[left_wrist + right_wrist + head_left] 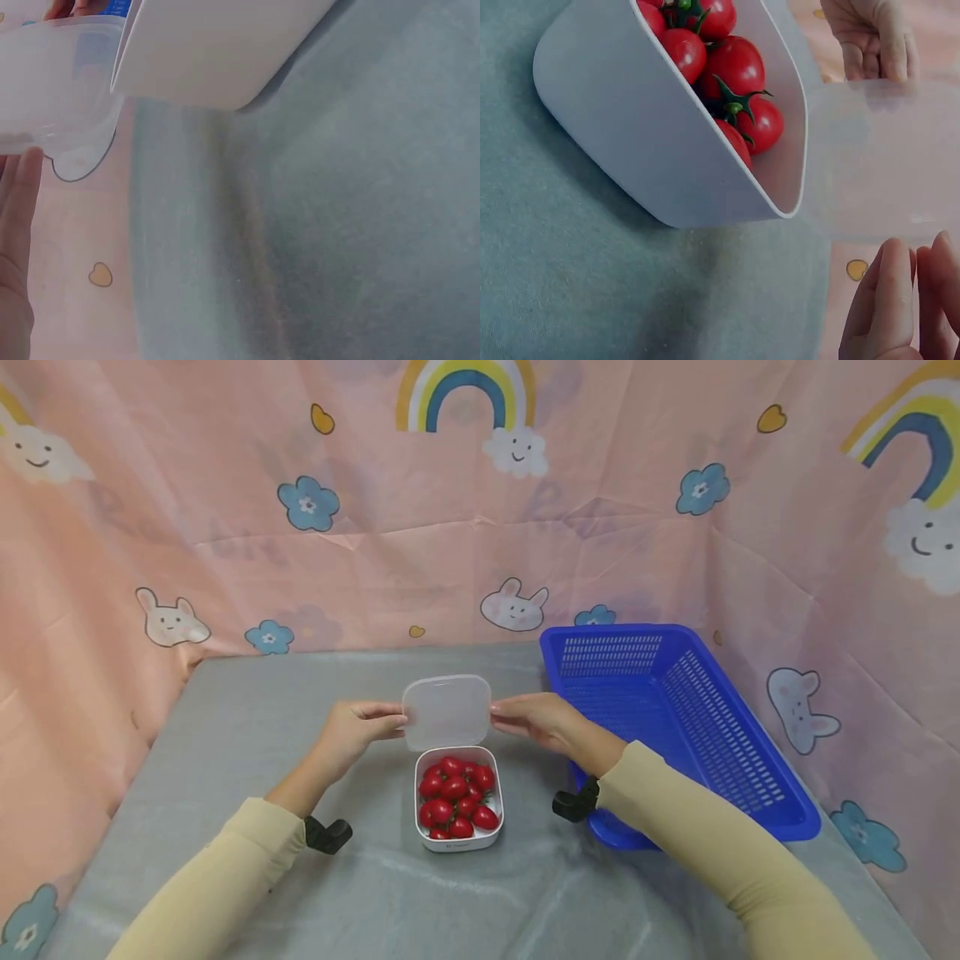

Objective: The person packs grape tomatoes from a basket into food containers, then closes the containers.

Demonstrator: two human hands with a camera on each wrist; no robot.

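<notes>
A clear plastic lid [447, 713] is held up on edge by both hands, just behind a white container [460, 843] of cherry tomatoes [453, 788]. My left hand [354, 734] pinches the lid's left side between thumb and fingers. At the opposite side, my right hand [545, 722] grips the edge the same way. In the right wrist view, red tomatoes [735, 67] with green stems lie inside the container, and the see-through lid [885, 157] spans the gap between the two hands. The left wrist view shows the container's outer wall [202, 52] beside the lid.
A big blue plastic basket [678, 760] with slotted walls stands on the right, partly behind my right forearm. Grey cloth [247, 735] covers the table. A pink curtain [420, 552] with rainbows, flowers and rabbits hangs along the back and sides.
</notes>
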